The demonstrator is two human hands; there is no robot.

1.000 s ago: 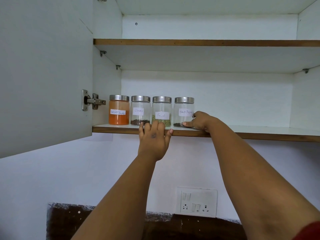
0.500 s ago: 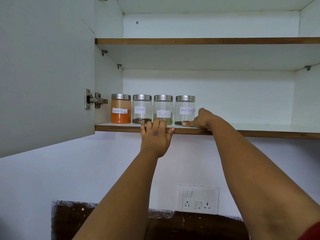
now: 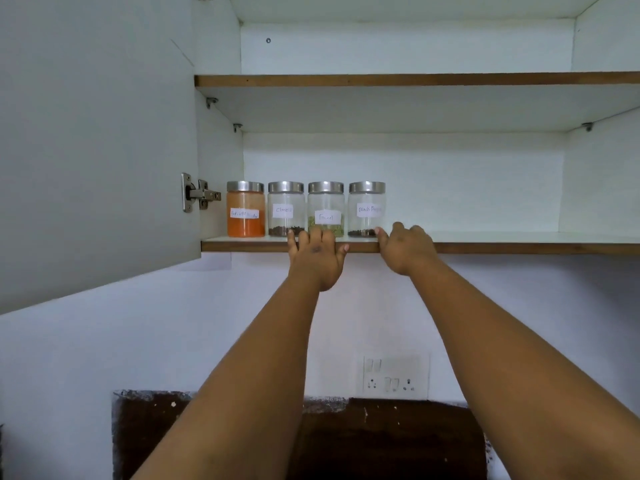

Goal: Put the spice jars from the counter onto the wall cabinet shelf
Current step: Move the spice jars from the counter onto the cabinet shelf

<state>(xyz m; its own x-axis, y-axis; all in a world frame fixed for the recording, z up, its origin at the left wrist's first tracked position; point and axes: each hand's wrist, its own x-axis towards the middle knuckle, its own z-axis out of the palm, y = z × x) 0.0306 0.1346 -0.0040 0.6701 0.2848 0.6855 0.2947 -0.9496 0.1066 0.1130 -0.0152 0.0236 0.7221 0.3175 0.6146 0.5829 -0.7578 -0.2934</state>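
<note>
Several glass spice jars with steel lids stand in a row at the left end of the lower cabinet shelf (image 3: pixel 519 243): an orange chilli powder jar (image 3: pixel 245 209), a cloves jar (image 3: pixel 285 208), a fennel jar (image 3: pixel 326 208) and a black pepper jar (image 3: pixel 366 208). My left hand (image 3: pixel 317 259) rests on the shelf's front edge below the fennel jar, fingers spread, holding nothing. My right hand (image 3: pixel 405 249) lies on the shelf edge just right of the black pepper jar, its thumb tip beside the jar's base, with nothing in it.
The cabinet door (image 3: pixel 93 150) hangs open on the left, with a steel hinge (image 3: pixel 197 194). An upper shelf (image 3: pixel 415 79) sits above. Below the cabinet is a white wall with a switch and socket plate (image 3: pixel 394 377) and a dark backsplash (image 3: pixel 381 441).
My right hand has slid off the black pepper jar, down and to the right onto the shelf edge. My left hand stays on the shelf edge.
</note>
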